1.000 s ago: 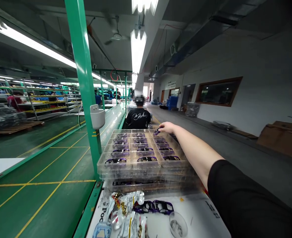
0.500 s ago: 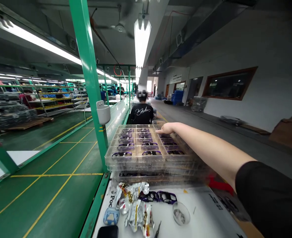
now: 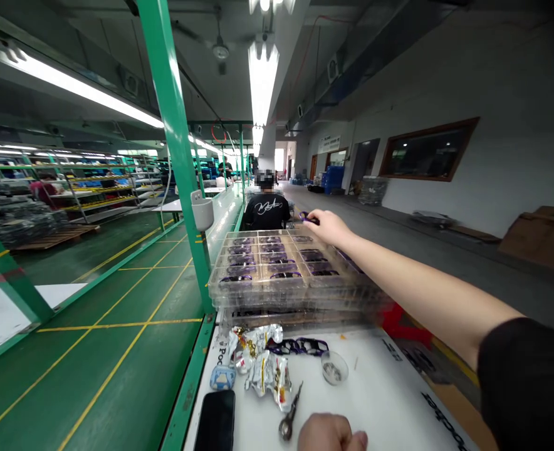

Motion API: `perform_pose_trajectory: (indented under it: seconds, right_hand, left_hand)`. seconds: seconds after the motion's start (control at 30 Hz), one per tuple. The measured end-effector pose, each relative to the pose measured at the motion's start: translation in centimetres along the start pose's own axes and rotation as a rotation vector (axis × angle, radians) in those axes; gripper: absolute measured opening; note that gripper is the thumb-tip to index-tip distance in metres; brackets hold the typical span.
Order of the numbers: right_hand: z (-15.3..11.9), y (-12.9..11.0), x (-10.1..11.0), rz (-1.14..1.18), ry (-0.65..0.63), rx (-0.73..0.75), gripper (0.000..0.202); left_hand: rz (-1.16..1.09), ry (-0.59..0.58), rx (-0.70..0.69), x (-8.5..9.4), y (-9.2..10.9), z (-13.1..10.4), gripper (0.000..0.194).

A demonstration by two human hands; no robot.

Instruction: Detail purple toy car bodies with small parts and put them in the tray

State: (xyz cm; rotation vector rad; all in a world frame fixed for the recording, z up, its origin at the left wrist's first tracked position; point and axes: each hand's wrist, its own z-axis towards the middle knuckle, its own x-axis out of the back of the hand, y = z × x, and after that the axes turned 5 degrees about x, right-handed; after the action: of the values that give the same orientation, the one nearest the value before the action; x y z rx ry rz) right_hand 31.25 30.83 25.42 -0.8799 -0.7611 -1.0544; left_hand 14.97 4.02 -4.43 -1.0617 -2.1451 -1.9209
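Observation:
My right hand (image 3: 329, 228) is raised above the far right part of a clear plastic compartment tray (image 3: 300, 285). Its fingers pinch a small dark purple frame-like part (image 3: 309, 218). Similar purple parts (image 3: 284, 274) lie in the tray's compartments, and more trays seem stacked below it. At the bottom edge, my left hand (image 3: 331, 432) is curled closed over the white table (image 3: 366, 376); whatever it may hold is hidden. Near it lie a small pointed dark tool (image 3: 290, 416) and a round clear dish (image 3: 334, 368) with tiny pieces.
Purple frames (image 3: 300, 346), silver wrappers (image 3: 267, 373), a blue-and-white case (image 3: 223, 377) and a black phone (image 3: 215, 421) lie on the table. A green post (image 3: 173, 125) and green conveyor belt (image 3: 131, 357) are on the left. A person in a black shirt (image 3: 266, 212) sits ahead.
My right hand has lifted out of the tray's far right compartment, now with a purple part between its fingers. My left hand has come into view at the bottom. The view has shifted slightly.

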Motion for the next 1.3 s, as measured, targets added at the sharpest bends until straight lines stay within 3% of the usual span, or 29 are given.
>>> perform_pose_trajectory:
  seconds: [0.1,0.17,0.23,0.3,0.37,0.4,0.47,0.57,0.73,0.9,1.03,1.13,1.3]
  right_hand:
    - [-9.5,0.6,2.8,0.081,0.086,-0.002,0.042]
    - [-18.4,1.3,3.9,0.231,0.186,0.057,0.043]
    - [-28.4,1.0,4.0,0.445,0.197,0.068,0.036]
    - [-37.9,-0.5,2.6,0.641,0.177,-0.081,0.030]
    - [-45.5,-2.4,0.0,0.758,0.103,-0.279,0.029]
    - [-48.2,-3.3,-1.6,0.784,-0.019,-0.322,0.028]
    - [-51.8,-4.7,-4.3,0.734,-0.138,-0.310,0.025]
    - [-53.5,-6.8,-7.0,0.533,-0.219,-0.239,0.028]
    - [-52.6,-9.4,-9.2,0.231,-0.283,-0.068,0.041]
    - [-51.1,-9.0,-10.8,0.194,-0.271,-0.029,0.044]
    - [-51.0,-8.2,-11.5,0.206,-0.202,-0.035,0.039]
    - [-51.6,-8.0,-11.6,0.229,-0.153,-0.048,0.036]
    - [-51.8,-8.2,-11.7,0.240,-0.110,-0.094,0.036]
  left_hand:
    - [-0.032,0.018,-0.045,0.4,-0.1,-0.8,0.055]
    - [-0.052,0.014,-0.069,0.7,-0.4,-1.0,0.054]
    - [-0.071,0.027,-0.095,1.1,-0.8,-1.0,0.056]
    - [-0.078,0.043,-0.131,1.4,-1.0,-0.8,0.059]
    - [-0.074,0.065,-0.174,1.5,-1.0,-0.7,0.063]
    - [-0.068,0.084,-0.197,1.6,-1.0,-0.8,0.065]
    - [-0.051,0.156,-0.237,1.6,-0.7,-1.1,0.067]
    - [-0.018,0.299,-0.253,2.0,0.2,-2.1,0.062]
    - [0.079,0.446,-0.256,4.2,0.9,-6.0,0.057]
    - [0.222,0.559,-0.196,5.7,-1.5,-13.7,0.055]
    - [0.359,0.604,-0.141,5.0,-4.3,-18.1,0.051]
    - [0.459,0.604,-0.137,3.9,-5.5,-19.2,0.048]
    - [0.577,0.560,-0.182,2.9,-6.0,-19.1,0.047]
